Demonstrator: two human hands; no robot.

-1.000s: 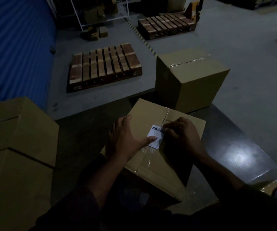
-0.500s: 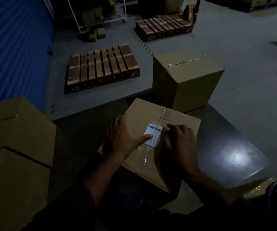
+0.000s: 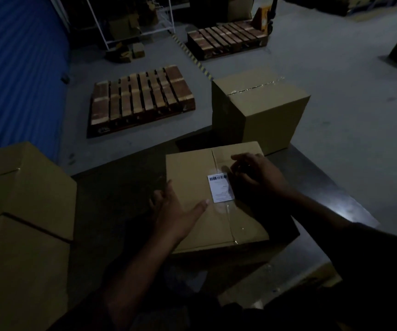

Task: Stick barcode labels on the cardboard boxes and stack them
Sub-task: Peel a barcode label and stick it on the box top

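Two bare hands work on a flat-topped cardboard box [image 3: 192, 187] that sits on a dark, glossy table [image 3: 324, 187]. A white rectangular barcode label [image 3: 220, 188] lies flat on the box's smooth brown top, right beside the clear tape running down the centre seam. The left hand [image 3: 176, 211] rests palm-down at the box's left edge, its thumb stretched toward the label's lower corner and its fingers seemingly wrapped over the side. The right hand [image 3: 257, 177] lies just right of the label with fingers loosely bent; in the dim light I cannot tell whether it pinches anything. Another taped box [image 3: 259, 108] stands behind on the grey floor, a stack of boxes [image 3: 23, 211] sits at left, and a slatted wooden pallet [image 3: 140, 99] lies farther back.
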